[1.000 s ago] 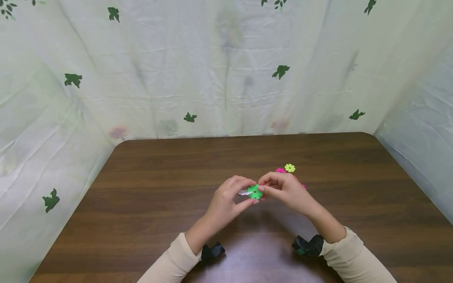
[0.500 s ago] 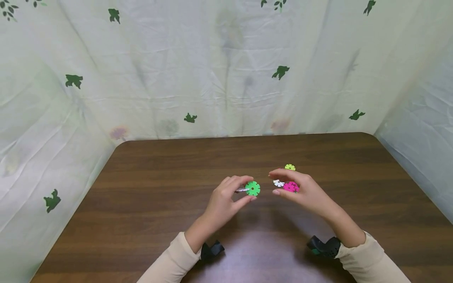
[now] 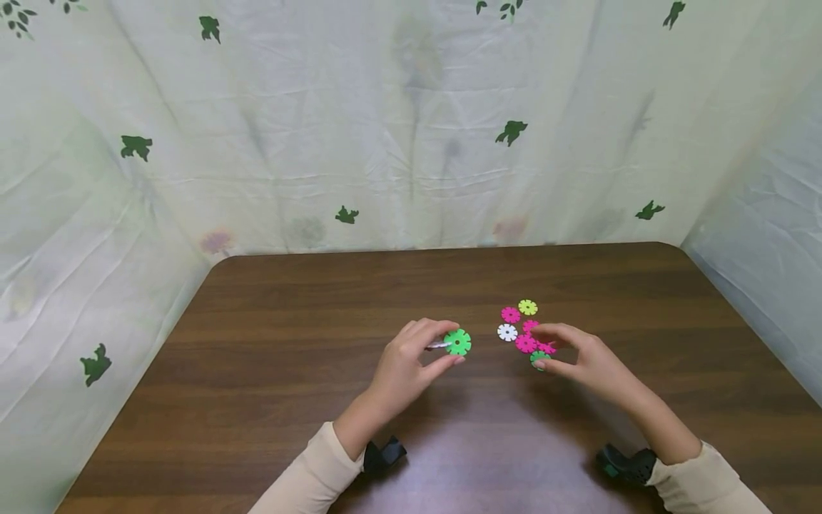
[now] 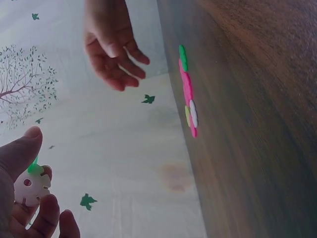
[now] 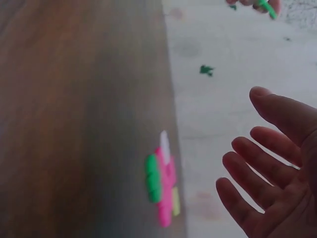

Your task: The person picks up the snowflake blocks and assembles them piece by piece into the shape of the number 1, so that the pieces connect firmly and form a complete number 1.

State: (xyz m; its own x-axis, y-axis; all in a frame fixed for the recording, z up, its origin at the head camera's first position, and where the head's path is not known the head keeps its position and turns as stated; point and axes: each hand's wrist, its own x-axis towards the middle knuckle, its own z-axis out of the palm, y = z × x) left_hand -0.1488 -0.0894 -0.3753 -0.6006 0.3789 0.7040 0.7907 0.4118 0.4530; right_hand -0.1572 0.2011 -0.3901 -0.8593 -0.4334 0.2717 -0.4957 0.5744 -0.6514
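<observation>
In the head view my left hand [image 3: 414,360] holds a green notched building disc [image 3: 458,342] with a white notched disc [image 4: 30,188] slotted into it, pinched between thumb and fingers above the table. The white one shows edge-on in the head view and face-on in the left wrist view. My right hand [image 3: 587,360] has nothing in its grasp, fingers spread and relaxed. It hovers over the right side of a loose group of discs, overlapping a green disc [image 3: 540,358] and some pink discs [image 3: 526,343] in the head view. The right wrist view shows the bare palm beside the group.
A white disc [image 3: 507,333], another pink disc [image 3: 510,315] and a yellow disc [image 3: 528,307] lie at the far side of the group. The brown wooden table [image 3: 308,307] ends at a pale leaf-patterned curtain [image 3: 411,143]. Each wrist wears a black camera.
My right hand has let go of the joined discs and moved right, over the loose group, uncovering more of it. The left hand stays nearly in place, still holding the green and white discs.
</observation>
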